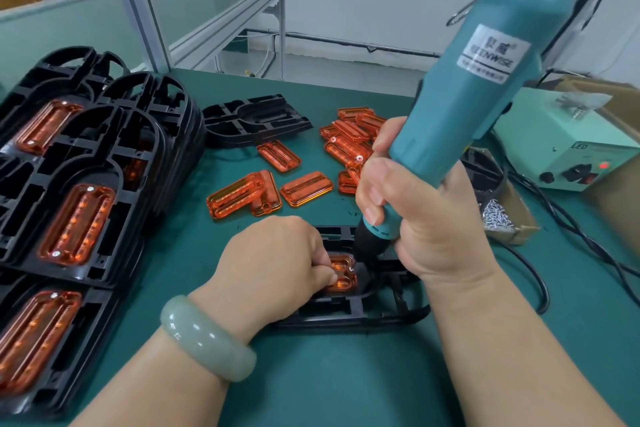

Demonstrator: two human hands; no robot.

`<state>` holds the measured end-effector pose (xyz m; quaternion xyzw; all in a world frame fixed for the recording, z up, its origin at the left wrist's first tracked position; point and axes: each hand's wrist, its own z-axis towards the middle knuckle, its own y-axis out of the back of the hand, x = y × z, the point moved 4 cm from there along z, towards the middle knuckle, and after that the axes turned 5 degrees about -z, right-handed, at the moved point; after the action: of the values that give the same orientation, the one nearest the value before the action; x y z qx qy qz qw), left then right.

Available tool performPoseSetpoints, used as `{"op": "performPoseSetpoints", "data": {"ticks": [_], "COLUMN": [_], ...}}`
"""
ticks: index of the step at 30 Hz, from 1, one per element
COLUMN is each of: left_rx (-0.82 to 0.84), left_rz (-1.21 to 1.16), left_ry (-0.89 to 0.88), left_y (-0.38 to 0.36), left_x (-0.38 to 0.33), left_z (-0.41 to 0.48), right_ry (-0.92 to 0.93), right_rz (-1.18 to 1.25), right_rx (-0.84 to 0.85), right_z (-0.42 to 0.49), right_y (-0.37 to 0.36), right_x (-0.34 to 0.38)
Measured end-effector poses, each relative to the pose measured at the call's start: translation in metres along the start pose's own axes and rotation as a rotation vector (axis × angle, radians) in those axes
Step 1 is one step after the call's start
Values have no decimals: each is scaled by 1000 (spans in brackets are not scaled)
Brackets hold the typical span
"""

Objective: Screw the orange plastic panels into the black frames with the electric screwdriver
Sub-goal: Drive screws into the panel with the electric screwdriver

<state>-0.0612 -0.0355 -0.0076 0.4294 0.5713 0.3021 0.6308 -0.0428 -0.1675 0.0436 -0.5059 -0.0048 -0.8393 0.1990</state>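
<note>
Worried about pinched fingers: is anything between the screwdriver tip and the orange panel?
Nothing visible blocks it. The electric screwdriver, gripped by the right hand, is down at the orange panel; the left hand holds the panel right beside the bit.

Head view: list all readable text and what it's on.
"...ENWISE", first letters blurred: white label on the electric screwdriver.
Two characters above it and the small line below: too blurred to read.
"LED": front of the pale power box.
</note>
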Motion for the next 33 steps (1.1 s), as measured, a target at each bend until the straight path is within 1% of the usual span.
{"op": "performPoseSetpoints", "data": {"ticks": [3, 6, 13, 25, 30, 33], "left_rx": [-1, -7, 2, -24, -25, -25], "left_rz": [-2, 5, -17, -16, -26, -38], "left_ry": [1, -6, 0, -47, -56, -65], "left_y": [0, 0, 1, -3, -3, -3], "left_x": [1, 2, 2, -4, -3, -3], "left_z": [0, 1, 1, 1, 1, 1], "right_ry": [5, 7, 14, 52, 69, 62], "right_rz": [-13, 33, 102, 103, 92, 97], "right_rx": [-79, -135, -130, -182, -166, -193], "right_z": [-2, -4, -7, -11, -11, -11], "right_y": [3, 8, 12, 15, 13, 14], "right_x": [-1, -1, 1, 5, 7, 6]}}
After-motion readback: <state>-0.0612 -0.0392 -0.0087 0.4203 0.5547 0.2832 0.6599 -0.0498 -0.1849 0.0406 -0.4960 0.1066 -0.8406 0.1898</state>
